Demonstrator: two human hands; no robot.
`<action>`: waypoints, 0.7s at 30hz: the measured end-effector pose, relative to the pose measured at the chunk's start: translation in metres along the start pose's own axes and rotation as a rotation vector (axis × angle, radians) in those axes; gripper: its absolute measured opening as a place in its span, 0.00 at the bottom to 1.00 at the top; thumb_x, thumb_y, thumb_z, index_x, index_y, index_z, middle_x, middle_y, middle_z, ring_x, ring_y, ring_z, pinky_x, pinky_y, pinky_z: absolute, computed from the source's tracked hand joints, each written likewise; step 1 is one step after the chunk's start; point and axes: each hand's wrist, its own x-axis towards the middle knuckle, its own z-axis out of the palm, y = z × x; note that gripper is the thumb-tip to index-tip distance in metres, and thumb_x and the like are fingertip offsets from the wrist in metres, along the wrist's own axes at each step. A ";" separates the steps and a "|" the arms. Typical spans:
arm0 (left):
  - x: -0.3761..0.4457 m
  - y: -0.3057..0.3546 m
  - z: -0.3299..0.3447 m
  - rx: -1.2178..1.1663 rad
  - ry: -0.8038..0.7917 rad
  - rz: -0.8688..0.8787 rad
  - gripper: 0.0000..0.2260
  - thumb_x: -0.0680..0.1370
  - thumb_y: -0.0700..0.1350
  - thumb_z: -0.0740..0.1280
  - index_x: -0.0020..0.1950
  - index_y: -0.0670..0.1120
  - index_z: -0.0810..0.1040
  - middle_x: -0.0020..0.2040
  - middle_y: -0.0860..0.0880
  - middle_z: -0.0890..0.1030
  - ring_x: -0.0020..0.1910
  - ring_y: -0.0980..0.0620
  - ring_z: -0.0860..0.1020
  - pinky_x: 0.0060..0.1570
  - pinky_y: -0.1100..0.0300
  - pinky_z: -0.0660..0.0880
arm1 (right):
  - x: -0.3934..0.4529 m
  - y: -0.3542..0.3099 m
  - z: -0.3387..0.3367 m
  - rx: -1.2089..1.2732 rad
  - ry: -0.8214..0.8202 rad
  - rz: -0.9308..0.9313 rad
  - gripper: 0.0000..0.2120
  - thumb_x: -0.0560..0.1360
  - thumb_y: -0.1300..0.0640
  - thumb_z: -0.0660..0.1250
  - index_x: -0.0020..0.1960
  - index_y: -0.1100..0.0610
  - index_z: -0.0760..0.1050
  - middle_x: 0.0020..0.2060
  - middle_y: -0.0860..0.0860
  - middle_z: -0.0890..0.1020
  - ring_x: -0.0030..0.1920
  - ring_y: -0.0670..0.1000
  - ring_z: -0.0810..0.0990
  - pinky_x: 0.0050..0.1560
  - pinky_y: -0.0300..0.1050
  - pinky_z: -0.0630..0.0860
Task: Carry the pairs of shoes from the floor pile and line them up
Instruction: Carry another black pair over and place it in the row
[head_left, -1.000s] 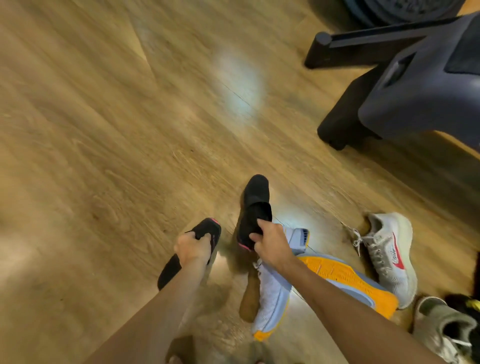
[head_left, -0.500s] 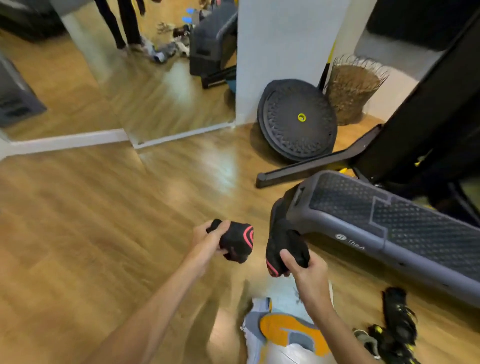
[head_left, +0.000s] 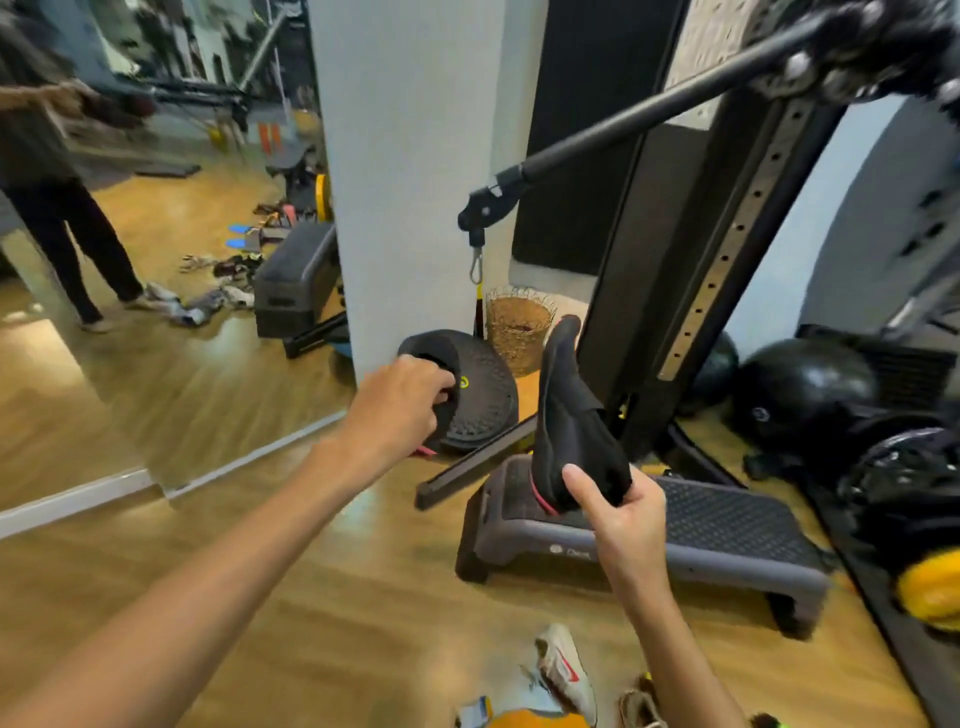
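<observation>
A person in a mirrored home gym holds one black slip-on shoe in each hand, both lifted clear of the wooden floor; the left hand curls its fingers over the collar of the left shoe, while the right hand pinches the heel of the right shoe, toe pointing up, a pink trim line at its edge; the rest of the pile, including a white sneaker with a red swoosh-like mark, lies near the bottom edge; the carrying step appears under way, and the next move likely calls for finding open floor and setting the pair down side by side; a grey aerobic step on the right bears a small logo, too blurred to read.
</observation>
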 end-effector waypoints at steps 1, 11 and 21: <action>0.004 0.004 -0.015 -0.093 0.050 0.022 0.07 0.76 0.36 0.64 0.50 0.43 0.81 0.48 0.43 0.82 0.51 0.40 0.78 0.45 0.48 0.75 | -0.001 -0.012 -0.002 -0.019 0.032 -0.038 0.07 0.72 0.53 0.72 0.38 0.54 0.78 0.32 0.48 0.81 0.34 0.44 0.78 0.35 0.36 0.74; -0.023 0.094 -0.055 -0.859 0.189 0.242 0.07 0.73 0.50 0.69 0.49 0.49 0.81 0.43 0.53 0.82 0.43 0.58 0.79 0.38 0.64 0.76 | -0.063 -0.100 -0.086 -0.197 0.284 -0.159 0.12 0.72 0.60 0.74 0.37 0.46 0.77 0.30 0.40 0.79 0.33 0.38 0.76 0.34 0.28 0.70; -0.098 0.306 -0.003 -1.622 -0.080 0.305 0.07 0.72 0.49 0.68 0.41 0.46 0.77 0.35 0.45 0.75 0.37 0.44 0.75 0.37 0.48 0.73 | -0.227 -0.150 -0.249 -0.211 0.716 -0.076 0.08 0.66 0.55 0.75 0.44 0.56 0.81 0.36 0.56 0.83 0.38 0.49 0.81 0.37 0.42 0.77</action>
